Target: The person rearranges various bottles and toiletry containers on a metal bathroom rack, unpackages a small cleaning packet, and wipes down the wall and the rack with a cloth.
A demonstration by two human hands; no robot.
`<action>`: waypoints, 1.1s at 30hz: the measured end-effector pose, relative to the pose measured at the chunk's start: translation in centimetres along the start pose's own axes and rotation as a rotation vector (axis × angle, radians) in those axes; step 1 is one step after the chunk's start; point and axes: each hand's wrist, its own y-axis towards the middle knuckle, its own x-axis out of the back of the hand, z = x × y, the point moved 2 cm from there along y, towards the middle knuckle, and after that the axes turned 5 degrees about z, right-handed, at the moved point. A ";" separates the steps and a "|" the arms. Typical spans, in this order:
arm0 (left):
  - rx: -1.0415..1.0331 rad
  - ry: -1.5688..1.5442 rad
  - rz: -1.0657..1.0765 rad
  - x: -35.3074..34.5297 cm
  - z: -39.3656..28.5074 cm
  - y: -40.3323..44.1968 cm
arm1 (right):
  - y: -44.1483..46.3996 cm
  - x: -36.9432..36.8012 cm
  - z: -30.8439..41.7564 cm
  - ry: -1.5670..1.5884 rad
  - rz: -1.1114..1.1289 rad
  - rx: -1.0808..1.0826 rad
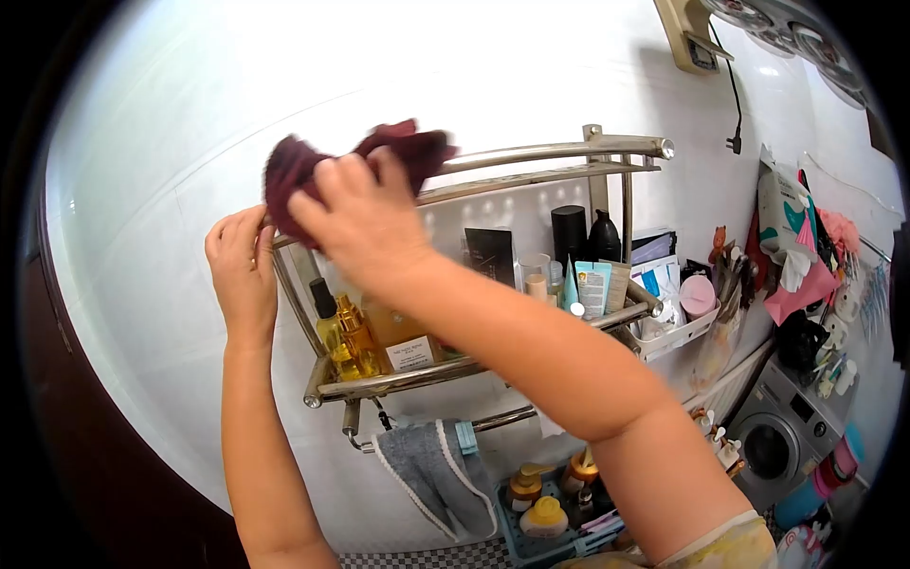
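Note:
A dark red cloth (299,185), partly blurred, lies bunched over the left part of the metal rack's top rail (531,152). My right hand (365,218) grips this cloth from the front, fingers curled into it. At the rack's upper left end, my left hand (244,248) has its fingers bent round the corner of the rail, just beside the cloth. Below my hands, the rack's shelf holds a golden bottle (356,341), a yellow bottle with a black cap, and a white-labelled box (411,353), partly behind my right forearm.
Black bottles (570,234), tubes and a white basket (678,334) stand on the right. A grey towel (431,474) hangs below the rack, beside a blue tray of pump bottles (545,517). A washing machine (770,446) stands at the lower right.

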 end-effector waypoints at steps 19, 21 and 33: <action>0.000 0.039 0.013 0.3 -0.1 0.2 | -7.6 10.4 -16.2 -0.210 0.218 0.014; 0.005 0.029 0.011 0.4 0.0 0.3 | -8.7 11.8 -18.1 -0.243 0.181 0.006; 0.024 -0.010 0.026 0.5 0.0 0.4 | -4.2 6.2 -9.4 -0.143 0.041 0.082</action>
